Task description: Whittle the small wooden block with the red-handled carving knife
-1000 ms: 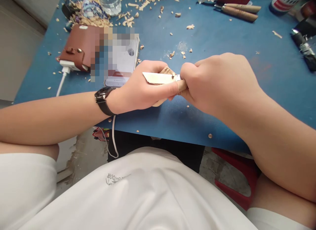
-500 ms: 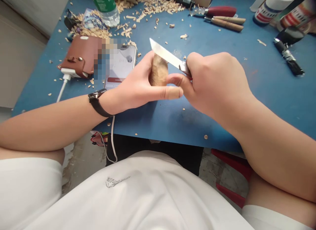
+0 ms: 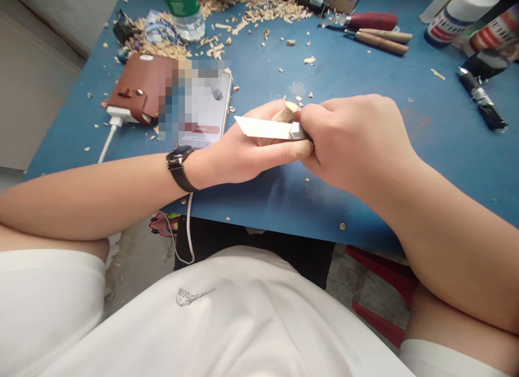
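Left hand: the left hand (image 3: 243, 156) is closed around the wood piece (image 3: 286, 113), its thumb stretched toward the other hand along the near side of the blade.
Right hand: the right hand (image 3: 359, 134) is clenched round the handle of the knife (image 3: 265, 128), most of that handle hidden in the fist.
Wood piece: in the left hand, over the near part of the tabletop (image 3: 344, 69); its pale end shows beyond the blade, the rest is covered.
Knife: blade pointing left, across the front of the wood piece; whether the edge touches the wood cannot be told.
Wrist: a black watch (image 3: 180, 163) on the left one.
Phone: the phone (image 3: 206, 104) lies beyond the left forearm, partly blurred out.
Brown case: the brown case (image 3: 144, 88) sits left of the phone, a white cable (image 3: 109, 142) running from the white device in it.
Far side: wood shavings (image 3: 270, 8) are scattered near the green-labelled bottle (image 3: 184, 12).
Far right: a red-handled tool (image 3: 373, 21) lies beside two wooden-handled tools (image 3: 383, 41), with a white-capped jar (image 3: 458, 18) farther right.
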A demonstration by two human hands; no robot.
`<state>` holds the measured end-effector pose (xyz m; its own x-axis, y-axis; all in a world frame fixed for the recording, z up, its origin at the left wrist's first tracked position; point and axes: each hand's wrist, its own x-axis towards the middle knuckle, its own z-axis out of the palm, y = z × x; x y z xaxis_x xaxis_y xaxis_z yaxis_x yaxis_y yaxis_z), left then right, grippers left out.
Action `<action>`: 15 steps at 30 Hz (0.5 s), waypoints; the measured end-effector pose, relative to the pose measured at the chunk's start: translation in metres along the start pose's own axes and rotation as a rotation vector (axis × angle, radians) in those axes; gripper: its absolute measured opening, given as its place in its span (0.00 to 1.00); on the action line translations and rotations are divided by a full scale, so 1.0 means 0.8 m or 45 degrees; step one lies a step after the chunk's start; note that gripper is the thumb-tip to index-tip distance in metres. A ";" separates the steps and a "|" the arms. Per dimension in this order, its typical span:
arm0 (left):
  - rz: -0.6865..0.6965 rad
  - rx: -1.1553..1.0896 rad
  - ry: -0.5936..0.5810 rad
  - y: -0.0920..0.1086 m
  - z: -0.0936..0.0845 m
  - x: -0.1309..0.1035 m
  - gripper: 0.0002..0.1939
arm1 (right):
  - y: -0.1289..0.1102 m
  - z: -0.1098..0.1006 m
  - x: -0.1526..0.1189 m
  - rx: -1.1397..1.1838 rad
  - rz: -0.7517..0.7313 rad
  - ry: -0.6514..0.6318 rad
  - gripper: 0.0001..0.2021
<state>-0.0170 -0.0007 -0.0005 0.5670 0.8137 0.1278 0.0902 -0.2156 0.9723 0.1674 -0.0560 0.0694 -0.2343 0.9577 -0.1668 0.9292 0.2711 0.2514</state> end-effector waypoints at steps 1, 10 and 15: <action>0.032 -0.026 -0.023 -0.003 0.001 0.001 0.33 | 0.000 -0.002 -0.001 -0.016 0.011 0.010 0.22; -0.013 -0.027 0.069 -0.010 0.014 -0.002 0.37 | -0.008 -0.004 0.009 0.007 0.128 0.004 0.19; -0.103 0.065 0.159 -0.008 0.022 -0.002 0.35 | -0.013 -0.003 0.012 0.159 0.277 0.041 0.21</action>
<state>-0.0043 -0.0101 -0.0107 0.4503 0.8897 0.0758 0.1748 -0.1711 0.9696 0.1545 -0.0496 0.0676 -0.0324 0.9954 -0.0904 0.9864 0.0464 0.1579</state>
